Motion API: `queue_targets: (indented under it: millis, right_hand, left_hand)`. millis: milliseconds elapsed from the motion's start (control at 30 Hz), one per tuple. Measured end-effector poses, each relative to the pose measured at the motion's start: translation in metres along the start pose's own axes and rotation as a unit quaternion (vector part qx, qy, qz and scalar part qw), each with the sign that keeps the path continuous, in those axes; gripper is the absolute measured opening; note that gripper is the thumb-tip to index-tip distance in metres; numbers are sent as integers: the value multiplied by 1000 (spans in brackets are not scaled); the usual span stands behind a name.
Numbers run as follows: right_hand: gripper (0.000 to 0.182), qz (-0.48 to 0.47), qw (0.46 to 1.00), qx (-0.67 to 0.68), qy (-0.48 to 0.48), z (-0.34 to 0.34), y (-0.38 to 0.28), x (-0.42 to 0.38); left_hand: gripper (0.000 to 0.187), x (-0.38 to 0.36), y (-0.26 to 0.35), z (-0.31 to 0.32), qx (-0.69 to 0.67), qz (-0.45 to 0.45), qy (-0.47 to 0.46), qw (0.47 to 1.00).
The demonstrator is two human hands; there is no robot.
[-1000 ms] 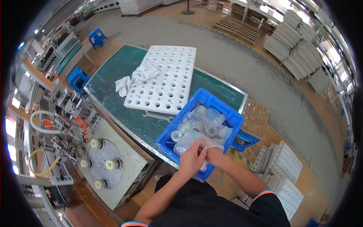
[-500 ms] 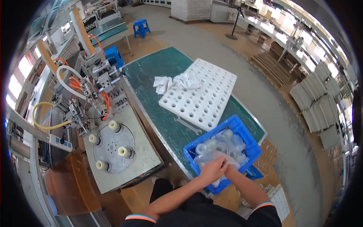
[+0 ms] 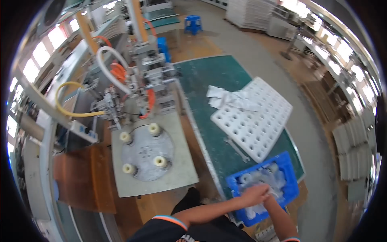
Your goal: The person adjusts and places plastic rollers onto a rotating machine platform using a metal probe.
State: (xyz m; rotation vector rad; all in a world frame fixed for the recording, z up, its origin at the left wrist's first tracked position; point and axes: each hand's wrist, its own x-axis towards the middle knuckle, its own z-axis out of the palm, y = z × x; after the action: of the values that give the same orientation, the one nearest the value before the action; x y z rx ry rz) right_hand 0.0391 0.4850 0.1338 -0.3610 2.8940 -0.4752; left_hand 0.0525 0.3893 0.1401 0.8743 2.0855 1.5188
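The one view comes from a camera worn on the person's head, facing forward and steeply downward over the black shirt point(image 3: 169, 232) at the bottom edge. Its very wide lens curves straight lines and rings the scene with a dark border, thickest at the corners. Nearest the lens are the forearms point(image 3: 219, 210); the hands point(image 3: 256, 195) fall right of centre, low in the frame, over the blue bin point(image 3: 291, 177). The turntable point(image 3: 145, 173) at lower left is seen from above, the far blue stool point(image 3: 193, 25) near the top edge more obliquely. Motion blur probably hides finer detail around the fingers.
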Motion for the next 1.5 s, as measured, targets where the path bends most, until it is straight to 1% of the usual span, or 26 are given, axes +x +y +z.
queue_targets:
  millis: [67, 100, 167, 300, 333, 400, 433, 467, 500, 533, 567, 600, 633, 667, 733, 800, 867, 933, 1000, 1033, 1067, 1133, 1200, 1300, 1433, 1500]
  right_hand:
    - [31, -19, 1000, 0, -4, -7, 22, -4]
    - [32, -21, 1000, -3, -6, 12, 28, -32]
    - [32, -20, 1000, -10, -8, 21, 55, -56]
    - [33, 3, 999, -25, -24, 28, 43, -43]
    - [33, 14, 999, -22, -27, 26, 39, -40]
    - [36, 118, 986, 48, -107, 19, 41, -40]
    - [36, 20, 994, -98, -53, 57, 69, -47]
    - [36, -75, 967, -244, -9, 90, 99, -62]
    - [41, -2, 996, -75, -42, 73, 90, -70]
    - [46, 66, 991, 99, -62, 47, 68, -57]
    - [46, 87, 990, 96, -62, 18, 43, -52]
    - [38, 55, 993, 98, -25, -15, 16, -45]
    - [30, 16, 995, 100, 14, -35, 5, -46]
    - [30, 21, 995, 98, 17, -38, 10, -55]
    - [23, 88, 991, 74, -63, -42, 15, -71]
    - [20, 85, 994, 54, -40, -69, 3, -81]
    - [18, 76, 996, 31, -19, -107, -5, -86]
    - [18, 110, 993, 21, -47, -145, -7, -82]
    - [21, 193, 959, 206, 38, -175, -11, -57]
    - [23, 151, 965, 199, 80, -176, -7, -36]
    - [26, 113, 968, 188, 123, -169, 1, -13]
    - [27, 102, 988, 115, 26, -137, 24, 39]
    - [29, 64, 988, 130, -59, -93, 45, 82]
    - [28, 49, 989, 101, -96, -22, 74, 126]
    - [29, 86, 983, 108, -120, 5, 72, 144]
    - [30, 108, 976, 133, -136, 1, 62, 143]
  left_hand:
    - [25, 6, -2, -8, -26, -1, -8, 1000]
    - [25, 9, 0, -17, -23, -9, -2, 1000]
    - [24, 14, 3, -35, -89, -24, -85, 992]
    - [29, 12, -10, -54, -101, -20, -38, 994]
    - [34, 12, -17, -58, -47, -6, -66, 997]
    - [44, 16, -29, -58, 33, 24, -102, 994]
    - [49, 16, -29, -58, 55, 40, -111, 991]
    - [51, 15, -29, -55, 92, 64, -106, 988]
    - [54, 13, -28, -56, 127, 87, -96, 983]
    - [54, 12, -33, -50, 179, 106, -82, 975]
    - [54, 12, -37, -44, 233, 121, -62, 963]
    - [54, 14, -36, -42, 225, 130, -70, 963]
    - [50, 16, -36, -42, 228, 112, -82, 964]
    - [45, 17, -36, -43, 234, 91, -92, 963]
    - [39, 16, -47, -41, 258, 85, -95, 958]
    - [34, 13, -51, -40, 282, 79, -95, 952]
    - [16, 11, -48, -42, 247, 47, -57, 966]
    - [20, 7, -43, -45, 226, 33, -44, 972]
    - [25, 0, -38, -53, 206, 21, -35, 978]
    - [24, -5, -34, -59, 179, 46, -23, 983]
    - [23, -9, -30, -62, 149, 71, -12, 986]
    - [24, -18, -26, -67, 129, 71, -23, 989]
    - [24, -22, -25, -69, 114, 60, -13, 992]
    - [27, -30, -24, -75, 82, 80, 1, 993]
    - [25, -36, -32, -80, 66, 65, 2, 996]
    - [33, -35, -38, -83, 87, 35, 1, 996]
